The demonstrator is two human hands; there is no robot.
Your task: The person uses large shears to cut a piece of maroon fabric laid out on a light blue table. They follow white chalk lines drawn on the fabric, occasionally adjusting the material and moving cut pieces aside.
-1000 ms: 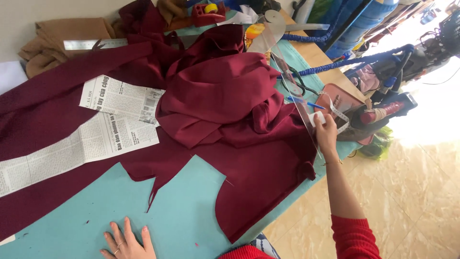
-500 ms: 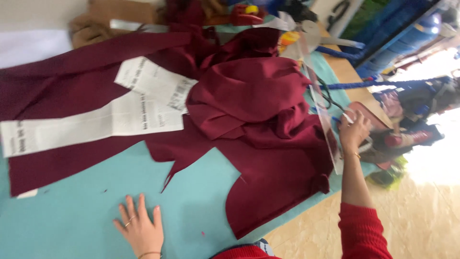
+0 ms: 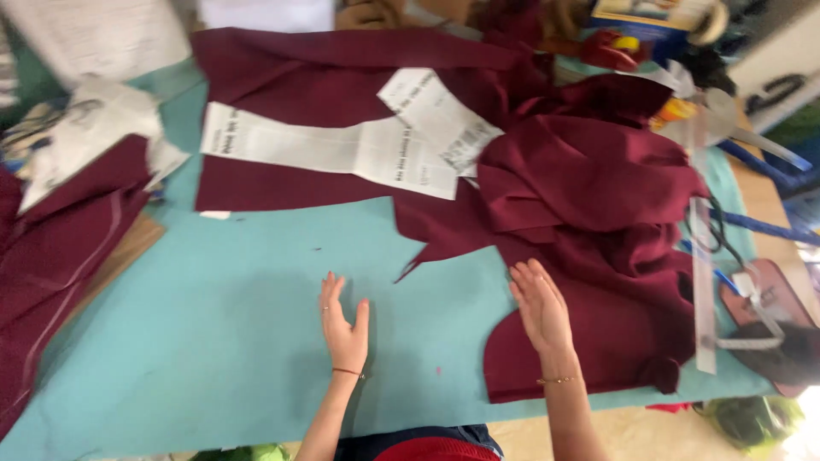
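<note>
Low in the frame's centre, the left hand (image 3: 343,329) lies flat and open on the bare turquoise tabletop (image 3: 213,341), fingers spread and holding nothing, while the right hand (image 3: 541,309) hovers open, fingers together, at the near edge of the maroon fabric (image 3: 589,222), whether touching it I cannot tell. The fabric runs from upper left into a bunched heap at right, partly hidden under white paper pattern pieces (image 3: 342,145). Right of the heap a clear ruler (image 3: 702,290) and dark scissors (image 3: 716,229) are blurred, and more maroon cloth (image 3: 60,248) is cut off at the left edge.
</note>
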